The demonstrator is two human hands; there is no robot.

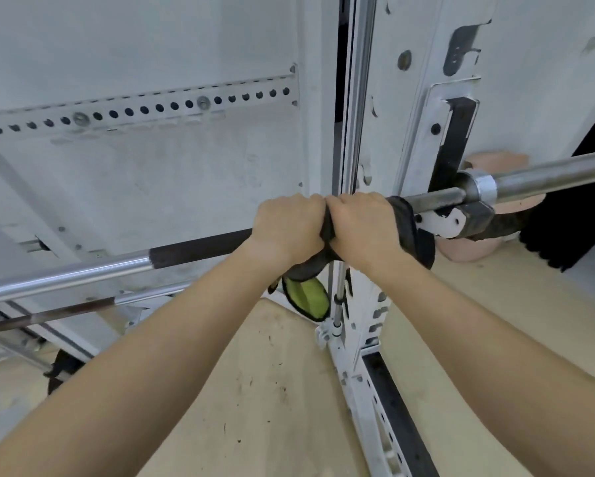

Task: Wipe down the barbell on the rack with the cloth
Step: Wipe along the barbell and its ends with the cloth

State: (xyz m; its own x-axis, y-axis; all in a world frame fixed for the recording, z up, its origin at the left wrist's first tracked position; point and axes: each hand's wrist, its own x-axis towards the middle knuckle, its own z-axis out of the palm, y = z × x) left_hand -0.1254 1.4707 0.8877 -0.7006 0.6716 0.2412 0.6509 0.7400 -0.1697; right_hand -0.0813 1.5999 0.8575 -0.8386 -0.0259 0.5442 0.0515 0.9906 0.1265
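A steel barbell (82, 275) runs across the view from lower left to upper right, with a dark knurled stretch left of my hands. It rests in the white rack's hook (444, 220) on the right. A dark cloth (411, 227) with a yellow-green underside is wrapped around the bar. My left hand (289, 228) and my right hand (361, 225) sit side by side, touching, both closed over the cloth on the bar. Part of the cloth hangs below my wrists.
The white rack upright (423, 108) with a black insert stands just right of my hands. A chrome guide rod (356, 98) rises behind them. A second thinner bar (65, 309) lies lower left. A perforated white rail (144, 110) crosses the wall. Beige floor lies below.
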